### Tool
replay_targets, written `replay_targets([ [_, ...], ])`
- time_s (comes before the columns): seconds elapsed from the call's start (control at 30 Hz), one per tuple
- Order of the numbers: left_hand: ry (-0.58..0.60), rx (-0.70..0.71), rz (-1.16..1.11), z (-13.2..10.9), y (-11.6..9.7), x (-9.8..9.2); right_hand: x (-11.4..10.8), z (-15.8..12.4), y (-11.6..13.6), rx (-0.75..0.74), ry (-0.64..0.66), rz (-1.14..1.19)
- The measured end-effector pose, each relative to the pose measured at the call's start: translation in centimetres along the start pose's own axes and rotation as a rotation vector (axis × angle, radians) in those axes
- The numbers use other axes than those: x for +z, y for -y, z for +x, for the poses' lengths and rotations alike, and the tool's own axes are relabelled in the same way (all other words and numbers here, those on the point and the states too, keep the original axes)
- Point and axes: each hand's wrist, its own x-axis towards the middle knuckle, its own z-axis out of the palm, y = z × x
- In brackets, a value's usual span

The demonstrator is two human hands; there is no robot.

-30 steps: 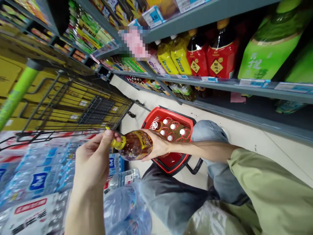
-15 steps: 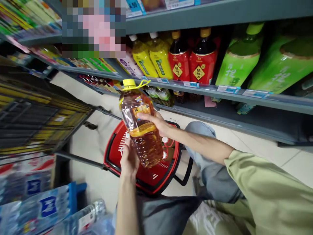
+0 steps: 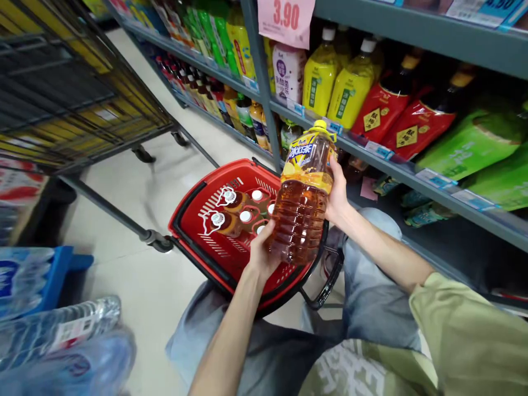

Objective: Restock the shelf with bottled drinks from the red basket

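Between both hands I hold a large bottle of iced tea [image 3: 303, 203], amber with a yellow cap and a yellow-and-blue label, slightly tilted. My left hand [image 3: 264, 250] grips its lower left side, the thumb in front. On its right side, near the label, my right hand [image 3: 337, 190] is closed round it, with most fingers hidden behind. Beneath the bottle is a red shopping basket [image 3: 193, 201] with a black rim, its right part covered by the bottle. Inside stand several white-capped bottles [image 3: 231, 223], some with looped cap ties.
Drink shelves [image 3: 433, 181] run along the right and back, holding yellow, red and green bottles. A wire cart [image 3: 103, 132] on wheels is at the left. Packs of water bottles [image 3: 61, 335] lie at lower left. The basket's black handle [image 3: 325, 286] juts out near my knees.
The view has swung left and down, so more of the basket and its bottles shows. The iced tea bottle has turned, bringing its front label into view. Both hands still hold it.
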Motion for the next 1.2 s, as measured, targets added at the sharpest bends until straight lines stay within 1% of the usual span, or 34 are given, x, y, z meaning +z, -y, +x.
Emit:
replay_targets([
  [0.07,-0.041,-0.018,-0.02,-0.6,-0.2,-0.2,0.5,0.1,-0.2,0.004,0.009,0.014],
  [0.13,-0.057,-0.022,-0.007,-1.1,-0.4,-0.6,0.9,0.0,-0.5,0.014,0.03,0.025],
  [0.27,-0.09,0.018,0.026,-1.8,-0.5,-1.3,1.5,-0.2,-0.9,0.035,0.063,-0.002],
  [0.33,-0.07,0.039,0.031,-2.2,-0.4,-1.4,1.7,-0.4,-1.0,0.016,0.067,-0.016],
  [0.4,-0.02,0.071,0.032,-2.5,-0.3,-1.4,2.0,-0.4,-1.1,-0.01,0.074,-0.015],
  [0.47,0.023,0.116,0.042,-2.7,-0.1,-1.3,2.2,-0.3,-1.2,-0.031,0.081,-0.008],
  [0.57,0.056,0.183,0.075,-2.9,0.3,-1.1,2.5,-0.1,-1.2,-0.058,0.096,-0.014],
  [0.63,0.075,0.227,0.095,-3.0,0.4,-1.1,2.5,0.1,-1.1,-0.061,0.13,-0.034],
  [0.7,0.092,0.298,0.135,-3.0,0.3,-1.0,2.5,0.3,-0.9,-0.031,0.188,-0.054],
  [0.8,0.076,0.464,0.298,-3.2,-0.2,-1.1,2.4,0.5,-0.6,0.033,0.245,-0.009],
  [0.87,0.038,0.549,0.458,-3.3,-0.6,-1.4,2.3,0.7,-0.5,0.054,0.231,0.08],
  [0.93,0.01,0.576,0.589,-3.3,-0.7,-1.8,2.1,0.9,-0.7,0.075,0.192,0.176],
  [1.0,0.003,0.56,0.652,-3.1,-0.5,-2.3,1.9,1.1,-1.0,0.117,0.171,0.249],
  [1.1,-0.007,0.558,0.723,-2.9,0.0,-2.8,1.4,1.3,-1.5,0.196,0.194,0.292],
  [1.13,-0.03,0.585,0.781,-2.8,0.2,-2.9,1.2,1.4,-1.7,0.218,0.205,0.291],
  [1.2,-0.109,0.693,0.948,-2.7,0.8,-3.0,0.5,1.4,-1.9,0.248,0.215,0.285],
])
